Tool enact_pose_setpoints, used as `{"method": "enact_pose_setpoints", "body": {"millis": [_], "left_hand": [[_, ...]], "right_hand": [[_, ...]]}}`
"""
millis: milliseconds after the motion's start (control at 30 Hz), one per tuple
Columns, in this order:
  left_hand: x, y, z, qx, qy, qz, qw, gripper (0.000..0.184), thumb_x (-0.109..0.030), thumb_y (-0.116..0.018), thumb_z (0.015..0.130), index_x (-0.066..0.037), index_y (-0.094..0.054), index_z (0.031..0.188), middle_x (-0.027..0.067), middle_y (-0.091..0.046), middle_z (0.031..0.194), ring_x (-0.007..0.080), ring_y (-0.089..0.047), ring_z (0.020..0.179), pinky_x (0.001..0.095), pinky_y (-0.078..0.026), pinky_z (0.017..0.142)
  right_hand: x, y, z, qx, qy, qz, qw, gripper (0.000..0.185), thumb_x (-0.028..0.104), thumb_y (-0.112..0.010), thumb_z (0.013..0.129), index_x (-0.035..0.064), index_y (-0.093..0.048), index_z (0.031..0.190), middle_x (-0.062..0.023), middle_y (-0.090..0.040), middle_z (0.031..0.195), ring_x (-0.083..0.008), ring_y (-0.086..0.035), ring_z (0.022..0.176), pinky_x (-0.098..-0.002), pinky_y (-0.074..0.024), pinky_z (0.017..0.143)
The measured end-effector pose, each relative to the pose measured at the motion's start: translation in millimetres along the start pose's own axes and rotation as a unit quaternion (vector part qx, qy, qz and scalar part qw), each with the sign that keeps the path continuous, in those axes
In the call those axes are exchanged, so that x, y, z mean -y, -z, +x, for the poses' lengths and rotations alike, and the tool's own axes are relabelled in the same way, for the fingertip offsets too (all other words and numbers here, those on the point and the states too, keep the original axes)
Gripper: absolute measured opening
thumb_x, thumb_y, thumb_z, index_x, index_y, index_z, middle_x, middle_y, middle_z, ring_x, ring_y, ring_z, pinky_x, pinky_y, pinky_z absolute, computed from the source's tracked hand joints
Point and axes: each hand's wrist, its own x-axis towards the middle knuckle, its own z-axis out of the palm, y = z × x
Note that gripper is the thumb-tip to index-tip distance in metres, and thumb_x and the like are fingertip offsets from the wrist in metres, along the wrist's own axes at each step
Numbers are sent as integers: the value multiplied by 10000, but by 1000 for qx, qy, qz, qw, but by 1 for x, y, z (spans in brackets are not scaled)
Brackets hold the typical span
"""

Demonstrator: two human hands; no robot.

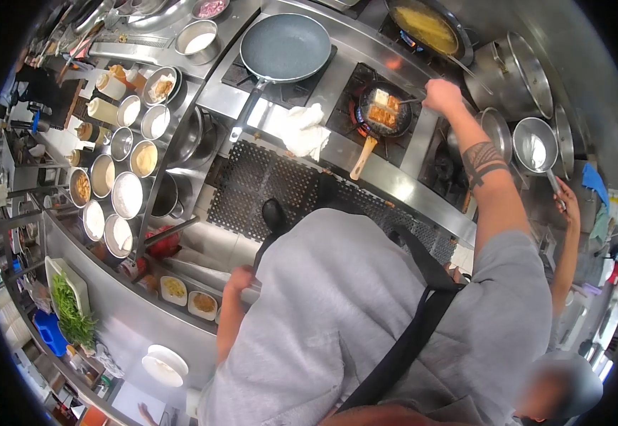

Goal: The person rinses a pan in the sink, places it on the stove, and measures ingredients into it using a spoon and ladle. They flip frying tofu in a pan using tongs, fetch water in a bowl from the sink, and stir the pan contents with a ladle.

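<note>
My right hand is closed around a thin metal utensil, whose exact kind I cannot make out. Its tip reaches the small black frying pan on a lit burner. Browned pieces of food and one pale block lie in that pan, and its wooden handle points toward me. Down at my left side, my left hand is curled closed beside the open drawer under the counter; whatever its fingers hold, if anything, is hidden.
A large grey frying pan and a crumpled white cloth are left of the small pan. Yellow liquid fills a wok behind. At right, a co-worker's hand grips a saucepan. Several ingredient containers line the left counter.
</note>
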Motion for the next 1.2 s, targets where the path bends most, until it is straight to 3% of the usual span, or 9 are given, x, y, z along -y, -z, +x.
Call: {"method": "enact_pose_setpoints", "body": {"millis": [100,200,233,333,533,667,733,833,1200], "left_hand": [[-19,18,-19,-8,1,-151,989,298,-71,-639,762,16,-719,1035,114,-715,902,220,-668,749,366,-537,609],[-46,28,-42,-35,8,-88,995,307,-106,-645,760,17,-722,1030,111,-718,902,204,-668,757,343,-529,630],[-49,30,-43,-39,9,-88,995,307,-106,-645,760,17,-722,1030,111,-718,902,204,-668,757,343,-529,630],[-53,33,-48,-57,28,-37,997,308,-118,-636,761,17,-724,1023,106,-716,900,200,-665,785,338,-530,630],[-30,22,-43,-27,-24,-114,993,299,-141,-624,750,11,-728,986,93,-713,851,202,-653,675,339,-531,601],[-53,11,-56,-50,17,-53,997,282,-160,-625,757,-13,-736,970,81,-710,821,189,-637,647,332,-516,577],[-60,8,-59,-51,22,-50,997,278,-165,-623,763,-19,-740,968,77,-708,816,185,-631,642,329,-510,569],[-62,4,-58,-60,35,-46,997,287,-162,-611,778,-4,-737,982,79,-705,807,175,-624,640,324,-505,575],[-60,-1,-56,-57,40,-70,995,294,-169,-602,820,13,-725,1016,77,-698,813,170,-613,654,311,-499,602]], "right_hand": [[-1,-28,-6,-31,15,101,994,370,355,-773,809,126,-723,1095,-103,-717,1138,-304,-670,1097,-441,-549,912],[6,-51,-2,-22,15,155,988,377,347,-770,814,134,-714,1120,-92,-713,1138,-293,-665,1101,-436,-544,918],[7,-58,4,-4,12,154,988,526,364,-776,816,170,-668,1292,-91,-678,1245,-295,-637,1160,-430,-521,968],[12,-70,14,-3,21,146,989,500,360,-775,820,174,-676,1273,-95,-683,1225,-298,-640,1151,-426,-524,962],[12,-76,38,33,16,132,991,447,335,-785,818,166,-696,1222,-80,-696,1204,-287,-649,1143,-420,-530,949],[16,-73,45,60,9,143,988,444,330,-790,815,169,-700,1219,-73,-699,1209,-282,-651,1145,-416,-531,946],[17,-73,44,19,36,152,987,304,282,-752,811,109,-751,1061,-109,-728,1120,-306,-684,1068,-429,-562,893],[20,-76,52,45,8,134,990,432,328,-788,817,174,-707,1212,-74,-704,1203,-282,-653,1142,-415,-534,942],[19,-77,50,15,29,142,989,355,324,-759,809,158,-729,1122,-91,-714,1141,-297,-662,1102,-435,-546,911]]}}
